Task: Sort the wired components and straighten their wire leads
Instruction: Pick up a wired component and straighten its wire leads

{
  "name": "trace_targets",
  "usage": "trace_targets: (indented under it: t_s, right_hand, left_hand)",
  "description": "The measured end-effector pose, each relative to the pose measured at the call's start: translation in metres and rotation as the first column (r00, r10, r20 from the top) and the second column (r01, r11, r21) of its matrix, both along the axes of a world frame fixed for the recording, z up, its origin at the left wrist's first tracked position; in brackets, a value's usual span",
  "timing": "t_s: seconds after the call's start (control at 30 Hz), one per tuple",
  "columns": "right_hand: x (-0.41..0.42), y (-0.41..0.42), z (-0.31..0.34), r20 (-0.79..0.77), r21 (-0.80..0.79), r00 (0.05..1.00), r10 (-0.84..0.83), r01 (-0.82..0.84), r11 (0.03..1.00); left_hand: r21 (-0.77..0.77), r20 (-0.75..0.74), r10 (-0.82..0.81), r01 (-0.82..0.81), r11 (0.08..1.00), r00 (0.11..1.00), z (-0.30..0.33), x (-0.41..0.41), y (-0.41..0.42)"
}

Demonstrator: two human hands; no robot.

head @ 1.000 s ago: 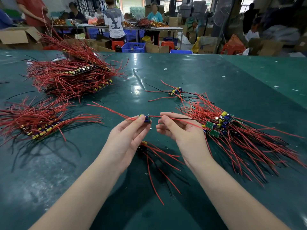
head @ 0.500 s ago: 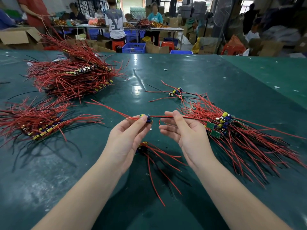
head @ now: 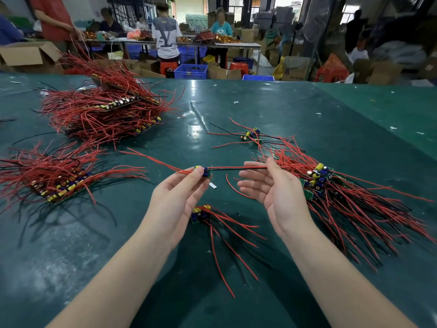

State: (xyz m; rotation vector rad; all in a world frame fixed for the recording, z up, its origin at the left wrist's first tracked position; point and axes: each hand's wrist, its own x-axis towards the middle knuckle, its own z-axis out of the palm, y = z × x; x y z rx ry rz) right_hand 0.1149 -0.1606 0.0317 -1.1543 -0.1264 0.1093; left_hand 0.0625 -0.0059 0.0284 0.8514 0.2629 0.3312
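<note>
My left hand (head: 176, 200) pinches a small wired component (head: 202, 171) with yellow and blue parts, held above the green table (head: 331, 119). Its red leads run out to the left, and a red and a black lead (head: 234, 167) stretch to the right. My right hand (head: 274, 188) pinches the far end of those right leads between thumb and forefinger, the other fingers spread. A small group of components (head: 199, 213) with red and black leads lies below my hands.
A loose pile of wired components (head: 343, 197) lies at the right. Two ordered heaps sit at the left (head: 59, 178) and far left back (head: 106, 110). A few stray components (head: 250, 134) lie mid-table. People work at tables behind, among boxes and crates.
My right hand has slid rightward along the leads, away from the component, drawing them out straight. My left hand has kept its hold on the component.
</note>
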Motion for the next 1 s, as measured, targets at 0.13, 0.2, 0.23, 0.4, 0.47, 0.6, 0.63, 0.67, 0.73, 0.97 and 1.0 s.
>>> trace_targets:
  t_s: [0.13,0.2,0.23,0.4,0.47,0.6,0.63,0.67,0.73,0.97,1.0]
  right_hand:
    - [0.003,-0.001,0.003,-0.100,0.083,0.994,0.032,-0.023,0.996]
    - [0.003,-0.003,0.004,-0.137,0.126,0.989,0.046,-0.029,0.992]
    - [0.003,-0.003,0.004,-0.155,0.148,0.986,0.057,-0.034,0.988]
    - [0.005,-0.007,0.002,-0.238,0.204,0.969,0.063,-0.013,0.979]
    - [0.007,-0.008,0.003,-0.239,0.191,0.970,0.036,0.011,0.982]
    - [0.009,-0.009,0.003,-0.202,0.176,0.979,0.003,0.034,0.984]
    - [0.009,-0.009,0.003,-0.195,0.170,0.981,-0.002,0.036,0.985]
    - [0.009,-0.009,0.003,-0.192,0.165,0.981,-0.006,0.039,0.985]
    - [0.010,-0.008,0.003,-0.190,0.158,0.982,-0.014,0.045,0.986]
    - [0.011,-0.009,0.002,-0.194,0.144,0.981,-0.024,0.052,0.988]
    - [0.011,-0.009,0.002,-0.192,0.137,0.981,-0.022,0.049,0.989]
  left_hand:
    - [-0.002,-0.006,-0.014,0.014,1.000,1.000,-0.001,0.000,0.000]
    - [-0.009,-0.015,-0.021,0.021,1.000,1.000,-0.001,0.000,0.000]
    - [-0.010,-0.018,-0.028,0.027,1.000,0.999,-0.002,0.000,0.000]
    - [0.043,-0.026,-0.077,0.078,0.996,0.997,-0.001,0.001,-0.001]
    - [0.046,-0.031,-0.093,0.094,0.994,0.995,0.000,0.001,0.001]
    - [0.124,-0.047,-0.014,0.019,0.992,0.999,-0.003,0.002,0.005]
    - [0.126,-0.055,0.021,-0.014,0.992,0.998,-0.004,0.003,0.007]
    - [0.119,-0.058,0.048,-0.041,0.992,0.997,-0.004,0.004,0.008]
    - [0.089,-0.043,0.085,-0.081,0.993,0.995,-0.004,0.005,0.010]
    - [0.030,0.003,0.191,-0.191,0.981,0.982,-0.002,0.006,0.022]
    - [0.034,0.008,0.193,-0.194,0.980,0.981,-0.001,0.005,0.023]
